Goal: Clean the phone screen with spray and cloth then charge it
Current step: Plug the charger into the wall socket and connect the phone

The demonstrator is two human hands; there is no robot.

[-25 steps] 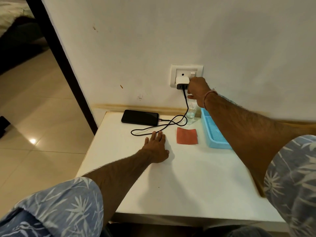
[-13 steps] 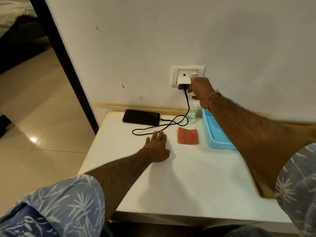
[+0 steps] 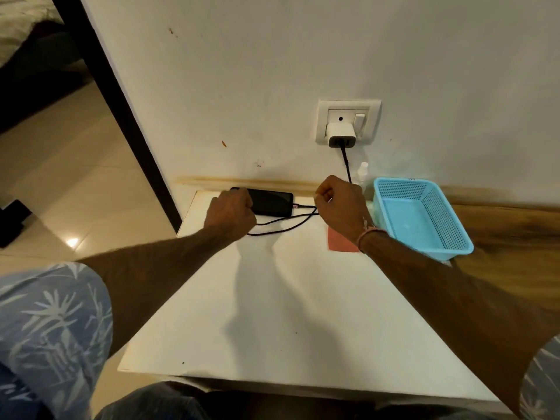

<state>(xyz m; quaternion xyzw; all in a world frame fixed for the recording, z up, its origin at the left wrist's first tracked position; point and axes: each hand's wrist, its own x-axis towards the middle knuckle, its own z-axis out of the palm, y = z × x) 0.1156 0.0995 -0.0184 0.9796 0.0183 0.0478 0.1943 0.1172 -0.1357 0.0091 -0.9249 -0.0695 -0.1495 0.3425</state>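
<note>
The black phone [image 3: 272, 201] lies flat at the back of the white table [image 3: 272, 298], its screen dark. A black cable [image 3: 281, 225] runs from its right end up to a white charger [image 3: 341, 134] plugged into the wall socket [image 3: 348, 121]. My left hand [image 3: 230, 212] has its fingers curled over the phone's left end. My right hand [image 3: 339, 204] hangs as a fist just right of the phone, in front of the cable, with nothing seen in it. The red cloth [image 3: 339, 242] lies partly under my right wrist. Behind that hand, only the spray bottle's [image 3: 363, 171] top shows.
A light blue mesh basket [image 3: 424, 213] stands at the table's back right, against the wall. A dark door frame [image 3: 121, 101] and tiled floor [image 3: 75, 177] lie to the left of the table. A wooden surface [image 3: 500, 237] adjoins on the right.
My right hand came down from the socket switch to just above the table beside the phone. My left hand left the tabletop and moved forward onto the phone's left end, fingers curling.
</note>
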